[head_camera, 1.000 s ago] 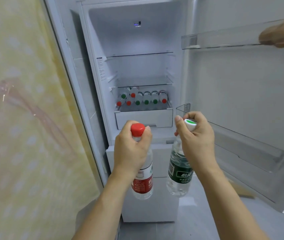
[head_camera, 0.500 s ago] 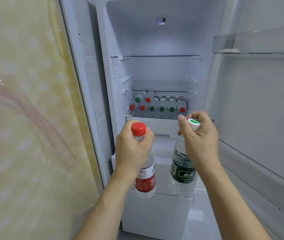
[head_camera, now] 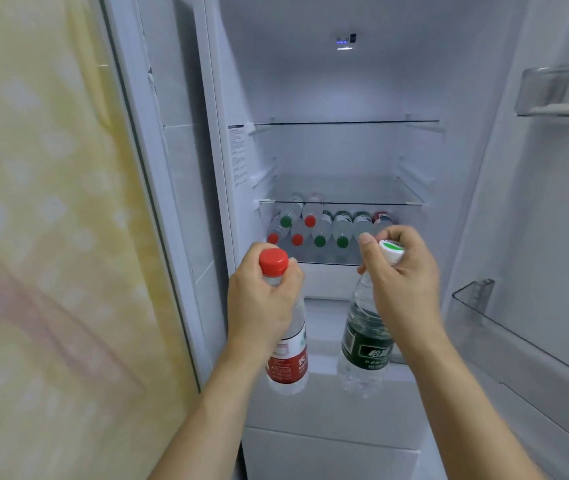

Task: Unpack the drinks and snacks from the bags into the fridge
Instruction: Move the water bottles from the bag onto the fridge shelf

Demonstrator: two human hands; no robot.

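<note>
Currently held in front of the open fridge (head_camera: 345, 81), below the stocked shelf (head_camera: 331, 259): two water bottles, both upright, caps up, long axes roughly vertical, bases hanging free. Left hand (head_camera: 259, 303) curled round the neck of the red-capped bottle (head_camera: 288, 355); right hand (head_camera: 404, 289) curled round the neck of the green-capped bottle (head_camera: 366, 341), thumb beside the cap. Both grips closed high on the neck only, bodies unsupported.

Stored bottles (head_camera: 321, 230) lying flat on that shelf, caps toward the door opening, long axes running front to back, some stacked in a second layer at the left.

Likely faults from here:
- Slip through a neck-only grip while tipping from vertical to horizontal; cause: weight swinging below the fingers.
- Knock against the glass shelf (head_camera: 342, 202) just above the row; cause: low clearance.
- Rolling or collapse of the stacked layer; cause: round bodies pushed sideways during insertion.
- Collision between the two held bottles; cause: both carried close together toward the same shelf.
</note>
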